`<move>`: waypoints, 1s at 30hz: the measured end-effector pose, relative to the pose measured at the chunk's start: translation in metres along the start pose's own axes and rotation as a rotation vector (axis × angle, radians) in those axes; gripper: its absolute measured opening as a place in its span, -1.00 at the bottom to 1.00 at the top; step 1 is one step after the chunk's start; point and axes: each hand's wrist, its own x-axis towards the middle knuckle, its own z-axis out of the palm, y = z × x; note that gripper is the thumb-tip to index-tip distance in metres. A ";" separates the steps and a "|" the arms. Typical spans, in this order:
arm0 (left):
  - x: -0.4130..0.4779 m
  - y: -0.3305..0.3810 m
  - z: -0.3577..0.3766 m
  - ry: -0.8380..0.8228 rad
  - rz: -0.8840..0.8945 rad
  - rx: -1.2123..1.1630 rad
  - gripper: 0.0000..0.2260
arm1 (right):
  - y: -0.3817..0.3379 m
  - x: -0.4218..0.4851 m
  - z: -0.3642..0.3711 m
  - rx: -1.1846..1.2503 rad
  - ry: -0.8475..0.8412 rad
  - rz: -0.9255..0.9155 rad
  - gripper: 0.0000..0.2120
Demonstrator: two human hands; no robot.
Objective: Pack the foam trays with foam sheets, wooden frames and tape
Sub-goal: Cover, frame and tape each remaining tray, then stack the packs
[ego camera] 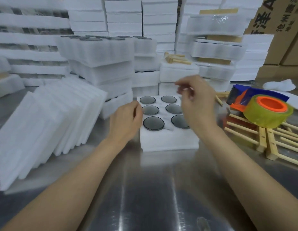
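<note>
Six discs [153, 123] sit in the tray [168, 140], likely light but fragile. Both hands, left [126, 120] and right [197, 104], are held loosely curled, empty. It is best gripped by its sides.

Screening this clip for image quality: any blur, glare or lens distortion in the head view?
Head view: the right hand is motion-blurred at the fingers; soft glare streaks run down the shiny metal table; wide-angle distortion bows the white foam stacks at the left edge; the yellow tape roll with orange core stays fairly sharp.
</note>
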 end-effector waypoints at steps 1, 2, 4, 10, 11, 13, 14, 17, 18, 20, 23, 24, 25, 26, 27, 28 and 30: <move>0.001 -0.007 0.003 -0.040 -0.027 -0.087 -0.77 | -0.020 0.004 0.018 0.104 -0.091 0.008 -0.65; 0.001 -0.013 0.004 -0.071 -0.064 -0.168 -0.75 | -0.038 0.008 0.037 0.199 -0.214 0.063 -0.66; 0.004 -0.022 0.008 -0.078 -0.172 -0.250 -0.75 | -0.062 0.013 0.078 0.249 -0.486 0.190 -0.69; 0.002 -0.028 0.016 -0.174 -0.401 -0.257 -0.85 | -0.079 0.017 0.151 0.215 -0.664 0.366 -0.76; 0.003 -0.026 0.013 -0.196 -0.342 -0.246 -0.88 | -0.080 0.015 0.153 0.251 -0.620 0.402 -0.76; 0.005 -0.024 0.012 -0.219 -0.263 -0.285 -0.84 | -0.078 0.014 0.155 0.283 -0.547 0.431 -0.77; 0.006 -0.024 0.013 -0.213 -0.216 -0.274 -0.86 | -0.076 0.015 0.154 0.305 -0.520 0.444 -0.80; 0.009 -0.027 0.015 -0.127 -0.268 -0.228 -0.78 | -0.070 0.020 0.146 0.563 -0.504 0.666 -0.88; 0.009 -0.029 0.017 -0.154 -0.195 -0.172 -0.81 | -0.068 0.021 0.144 0.660 -0.524 0.764 -0.90; 0.011 -0.034 0.022 -0.160 -0.126 -0.081 -0.85 | -0.065 0.020 0.141 0.749 -0.583 0.860 -0.93; 0.012 -0.040 0.025 -0.219 -0.137 -0.010 -0.75 | -0.064 0.019 0.139 0.857 -0.652 0.954 -0.83; 0.013 -0.040 0.026 -0.251 -0.201 0.044 -0.73 | -0.064 0.019 0.139 0.864 -0.695 0.990 -0.84; 0.014 -0.041 0.027 -0.302 -0.273 0.060 -0.73 | -0.065 0.019 0.140 0.843 -0.741 1.017 -0.84; 0.015 -0.043 0.030 -0.326 -0.286 0.070 -0.73 | -0.067 0.019 0.141 0.813 -0.773 1.035 -0.83; 0.015 -0.040 0.028 -0.368 -0.306 0.065 -0.73 | -0.068 0.019 0.142 0.797 -0.775 1.047 -0.81; 0.015 -0.039 0.027 -0.373 -0.304 0.063 -0.73 | -0.068 0.018 0.144 0.797 -0.759 1.053 -0.79; 0.013 -0.040 0.026 -0.315 -0.227 -0.018 -0.76 | -0.068 0.017 0.148 0.818 -0.711 1.025 -0.79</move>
